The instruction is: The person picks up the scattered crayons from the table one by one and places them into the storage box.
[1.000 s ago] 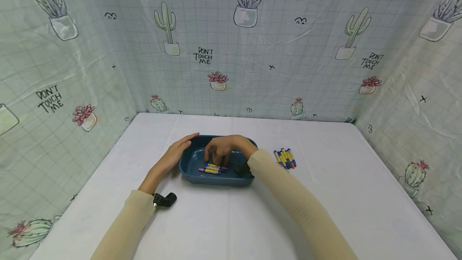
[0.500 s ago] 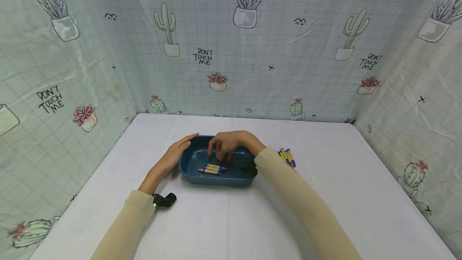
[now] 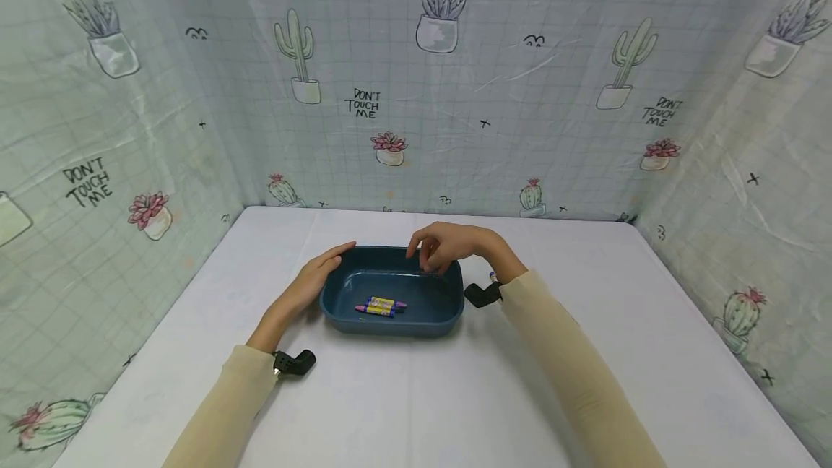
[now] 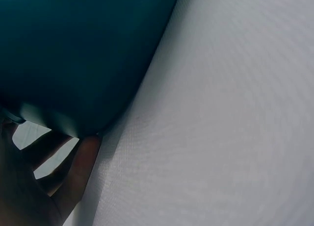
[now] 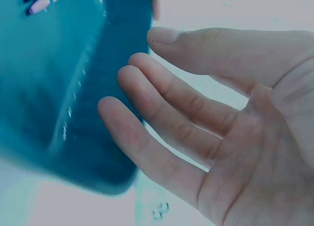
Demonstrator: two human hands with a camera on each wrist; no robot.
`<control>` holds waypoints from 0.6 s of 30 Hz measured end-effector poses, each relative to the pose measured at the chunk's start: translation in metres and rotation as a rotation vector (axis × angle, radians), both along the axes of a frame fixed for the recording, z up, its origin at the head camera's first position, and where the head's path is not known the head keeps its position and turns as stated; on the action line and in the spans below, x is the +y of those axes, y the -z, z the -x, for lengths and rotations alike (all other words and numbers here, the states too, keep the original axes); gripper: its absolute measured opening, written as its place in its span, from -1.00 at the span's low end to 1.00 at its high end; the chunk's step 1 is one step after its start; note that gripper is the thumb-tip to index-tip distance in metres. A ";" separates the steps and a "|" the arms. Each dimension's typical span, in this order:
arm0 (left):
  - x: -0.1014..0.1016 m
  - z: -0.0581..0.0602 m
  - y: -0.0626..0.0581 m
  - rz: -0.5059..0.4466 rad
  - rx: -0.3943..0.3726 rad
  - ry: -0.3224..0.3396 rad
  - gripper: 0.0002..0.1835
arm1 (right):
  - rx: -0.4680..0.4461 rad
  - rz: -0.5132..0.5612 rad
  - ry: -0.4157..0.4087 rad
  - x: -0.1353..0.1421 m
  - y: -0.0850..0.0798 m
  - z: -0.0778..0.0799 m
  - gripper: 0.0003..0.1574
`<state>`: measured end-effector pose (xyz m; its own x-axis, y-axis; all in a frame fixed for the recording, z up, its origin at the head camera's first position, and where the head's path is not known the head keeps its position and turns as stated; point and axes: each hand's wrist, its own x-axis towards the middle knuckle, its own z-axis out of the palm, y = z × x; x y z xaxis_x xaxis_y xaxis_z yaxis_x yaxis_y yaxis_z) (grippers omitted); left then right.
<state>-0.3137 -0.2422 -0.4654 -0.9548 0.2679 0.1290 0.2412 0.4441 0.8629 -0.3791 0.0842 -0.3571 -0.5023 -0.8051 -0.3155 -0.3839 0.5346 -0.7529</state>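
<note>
A dark blue rectangular bin (image 3: 390, 328) stands on the white table. My left hand (image 3: 308, 282) rests along its left side, and the left wrist view has the extended fingers (image 4: 81, 169) touching the bin's outer wall. Over the back right rim hovers my right hand (image 3: 448, 244), its fingers loosely bent. Nothing is between those fingers in the right wrist view. Yellow-labelled crayons (image 3: 380, 307) with purple and pink tips lie side by side on the bin floor, near the front. A purple crayon tip (image 5: 39, 4) shows at that wrist view's top left.
Right of the bin, the end of another crayon (image 3: 492, 276) peeks out beside the right wrist; the sleeve (image 3: 552, 331) hides the crayons behind it. A black wrist camera (image 3: 295, 362) sits by the left cuff. Patterned cloth (image 3: 390, 56) encloses the table's back and sides.
My right hand has lifted out of the bin and moved right and back toward the rim. Its sleeve now covers the crayon group on the table. My left hand has stayed put.
</note>
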 end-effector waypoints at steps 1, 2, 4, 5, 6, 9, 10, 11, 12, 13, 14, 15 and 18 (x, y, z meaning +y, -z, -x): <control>0.001 0.000 -0.001 -0.004 -0.003 0.000 -0.49 | 0.004 0.007 0.012 0.007 -0.001 0.000 -0.50; 0.002 -0.001 -0.002 -0.008 -0.008 0.000 -0.49 | 0.012 0.012 0.025 0.013 -0.002 0.000 -0.51; 0.004 -0.002 -0.005 -0.011 -0.016 0.001 -0.49 | 0.024 0.025 0.056 0.026 -0.003 -0.001 -0.52; 0.004 -0.004 -0.008 -0.011 -0.022 0.002 -0.49 | 0.030 0.031 0.071 0.032 -0.003 -0.001 -0.53; 0.005 -0.006 -0.012 -0.007 -0.024 0.005 -0.49 | 0.037 0.038 0.088 0.038 -0.003 -0.002 -0.54; 0.008 -0.013 -0.024 0.006 -0.032 0.017 -0.49 | 0.062 0.066 0.139 0.057 -0.001 -0.005 -0.57; 0.009 -0.015 -0.027 0.007 -0.034 0.018 -0.49 | 0.072 0.074 0.154 0.063 -0.001 -0.007 -0.57; 0.010 -0.016 -0.030 0.011 -0.037 0.018 -0.49 | 0.083 0.082 0.169 0.069 -0.001 -0.009 -0.58; 0.011 -0.018 -0.031 0.008 -0.039 0.018 -0.49 | 0.094 0.091 0.183 0.075 -0.001 -0.010 -0.58; 0.011 -0.017 -0.030 -0.001 -0.044 0.015 -0.49 | 0.100 0.100 0.200 0.081 0.000 -0.012 -0.58; 0.010 -0.015 -0.027 -0.008 -0.045 0.012 -0.49 | 0.109 0.106 0.216 0.087 0.000 -0.014 -0.58; 0.009 -0.013 -0.023 -0.009 -0.039 0.010 -0.49 | 0.117 0.116 0.229 0.092 0.001 -0.016 -0.58; 0.005 -0.005 -0.008 -0.016 -0.026 -0.002 -0.49 | 0.139 0.138 0.278 0.110 0.004 -0.020 -0.58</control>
<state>-0.3089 -0.2370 -0.4572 -0.9584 0.2641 0.1083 0.2177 0.4307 0.8758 -0.3590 0.1937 -0.3609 -0.7393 -0.6615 -0.1262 -0.3417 0.5300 -0.7761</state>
